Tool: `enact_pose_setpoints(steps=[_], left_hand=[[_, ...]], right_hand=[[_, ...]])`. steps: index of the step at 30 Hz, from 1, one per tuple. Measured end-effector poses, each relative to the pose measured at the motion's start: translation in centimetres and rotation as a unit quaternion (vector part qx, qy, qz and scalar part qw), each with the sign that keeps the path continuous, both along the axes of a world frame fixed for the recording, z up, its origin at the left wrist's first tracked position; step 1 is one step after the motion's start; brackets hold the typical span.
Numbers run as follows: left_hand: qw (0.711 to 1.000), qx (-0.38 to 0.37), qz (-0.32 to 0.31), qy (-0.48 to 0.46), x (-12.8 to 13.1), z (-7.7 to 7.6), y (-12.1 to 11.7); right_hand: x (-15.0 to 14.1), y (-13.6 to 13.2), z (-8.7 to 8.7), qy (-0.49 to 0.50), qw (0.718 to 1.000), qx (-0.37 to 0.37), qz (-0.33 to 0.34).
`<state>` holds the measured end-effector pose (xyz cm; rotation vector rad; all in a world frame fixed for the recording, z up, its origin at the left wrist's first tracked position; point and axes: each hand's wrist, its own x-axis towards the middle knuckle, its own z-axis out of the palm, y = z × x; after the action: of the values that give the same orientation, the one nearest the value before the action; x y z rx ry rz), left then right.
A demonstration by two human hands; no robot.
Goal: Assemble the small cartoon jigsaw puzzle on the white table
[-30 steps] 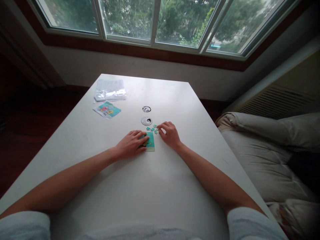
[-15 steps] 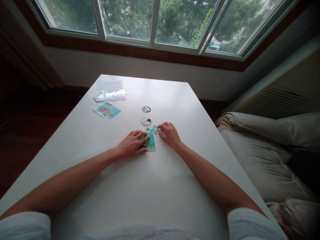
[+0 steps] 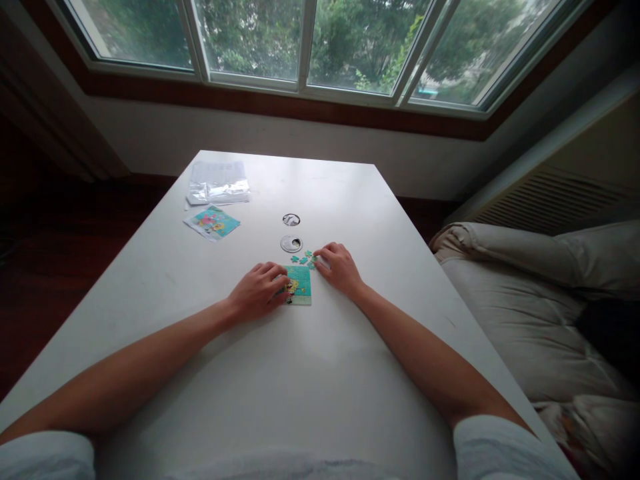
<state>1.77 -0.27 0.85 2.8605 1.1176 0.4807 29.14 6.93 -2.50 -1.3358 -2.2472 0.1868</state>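
A small jigsaw puzzle [image 3: 302,283] lies flat on the white table, teal with a yellow cartoon figure and a pale green lower strip. Over its left edge rests my left hand [image 3: 259,291], fingers bent and slightly apart, hiding that side. Several loose teal puzzle pieces [image 3: 303,259] are scattered just beyond the puzzle's top edge. At the right of these pieces is my right hand [image 3: 339,268], its index finger and thumb apart with their tips touching or very near the closest pieces. Nothing shows held in either hand.
Two round metal-rimmed fittings [image 3: 291,243] are set in the white table [image 3: 280,373] beyond the pieces. Further left lie a colourful cartoon picture sheet [image 3: 213,223] and a clear plastic packet with papers [image 3: 219,182]. A beige sofa [image 3: 520,320] stands at the right.
My left hand has drawn back a little to the left, its fingers more bent, baring more of the puzzle's picture. My right hand stays nearly still by the loose pieces.
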Motion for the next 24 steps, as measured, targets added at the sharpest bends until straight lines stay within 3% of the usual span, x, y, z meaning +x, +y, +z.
enact_pose_setpoints(steps=[8, 14, 16, 24], left_hand=[[0.999, 0.003, 0.009, 0.040, 0.4, 0.6, -1.2], [0.999, -0.017, 0.000, 0.036, 0.6, 0.4, -1.5], [0.999, -0.018, 0.000, 0.034, 0.5, 0.3, -1.5], [0.999, -0.014, -0.035, 0.013, 0.6, 0.0, -1.6]], right_hand=[[0.8, 0.5, 0.0, -0.011, 0.999, 0.006, -0.044], [2.2, 1.1, 1.0, -0.022, 0.995, -0.002, 0.098], [2.4, 1.1, 1.4, -0.034, 0.993, -0.003, 0.117], [2.1, 0.8, 1.6, -0.063, 0.997, -0.010, 0.039]])
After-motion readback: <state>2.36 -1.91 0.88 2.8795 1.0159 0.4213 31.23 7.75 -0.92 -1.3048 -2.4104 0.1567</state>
